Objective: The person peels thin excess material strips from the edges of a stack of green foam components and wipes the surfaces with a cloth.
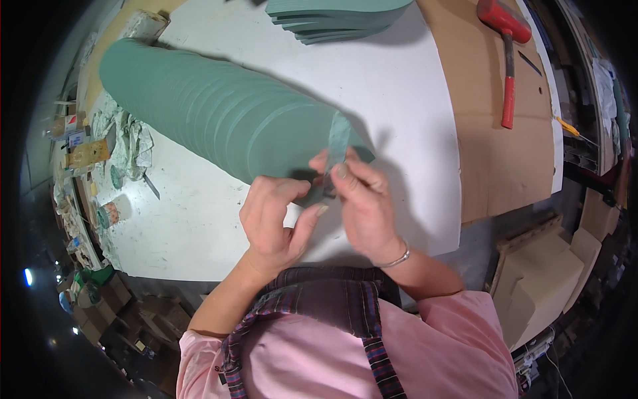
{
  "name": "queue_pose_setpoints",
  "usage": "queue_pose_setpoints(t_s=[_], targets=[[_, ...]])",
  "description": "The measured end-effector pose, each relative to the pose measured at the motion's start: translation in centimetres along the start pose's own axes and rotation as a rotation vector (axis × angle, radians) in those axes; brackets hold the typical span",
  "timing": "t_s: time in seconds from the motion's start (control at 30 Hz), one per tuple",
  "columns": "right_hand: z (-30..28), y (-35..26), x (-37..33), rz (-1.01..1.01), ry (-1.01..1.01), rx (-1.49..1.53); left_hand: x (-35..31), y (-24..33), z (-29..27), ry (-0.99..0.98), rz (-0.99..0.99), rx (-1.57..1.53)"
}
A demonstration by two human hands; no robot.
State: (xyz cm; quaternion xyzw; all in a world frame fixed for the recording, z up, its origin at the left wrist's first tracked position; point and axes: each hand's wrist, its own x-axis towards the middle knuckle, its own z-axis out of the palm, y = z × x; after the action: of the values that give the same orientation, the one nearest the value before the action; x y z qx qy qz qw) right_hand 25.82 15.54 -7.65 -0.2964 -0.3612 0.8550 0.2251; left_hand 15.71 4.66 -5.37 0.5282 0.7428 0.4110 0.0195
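Observation:
A long row of overlapping green sheets (193, 110) with rounded edges fans across the white table, its near end just beyond my hands. My right hand (367, 209), with a bracelet at the wrist, pinches a narrow pale-green strip (339, 136) that stands up from the fingertips. Something small and dark shows below the strip between my hands; I cannot make out what it is. Close beside it is my left hand (272, 216), its thumb and forefinger parted in a C shape with nothing visible between them. The other left fingers are curled.
Another stack of green sheets (339, 16) lies at the far edge. A red-headed mallet (507, 60) rests on brown cardboard (488, 166) at the right. Crumpled stained cloth (126, 136) and a cup (114, 211) are at the left. A cardboard box (535, 286) stands at the lower right.

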Motion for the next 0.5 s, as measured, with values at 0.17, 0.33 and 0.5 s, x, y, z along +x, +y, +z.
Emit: queue_pose_setpoints(t_s=[0.17,0.33,0.5], targets=[[2.7,1.9,-1.4,0.119,-0.030,0.234,-0.5,-0.5,-1.1,0.024,0.045,0.108],[4.4,2.4,-1.0,0.071,-0.084,0.131,-0.8,-1.1,-2.2,0.045,-0.053,0.131],[3.6,2.0,-1.0,-0.244,-0.011,-0.356,-0.7,-1.2,-3.8,0.023,-0.261,-0.047]])
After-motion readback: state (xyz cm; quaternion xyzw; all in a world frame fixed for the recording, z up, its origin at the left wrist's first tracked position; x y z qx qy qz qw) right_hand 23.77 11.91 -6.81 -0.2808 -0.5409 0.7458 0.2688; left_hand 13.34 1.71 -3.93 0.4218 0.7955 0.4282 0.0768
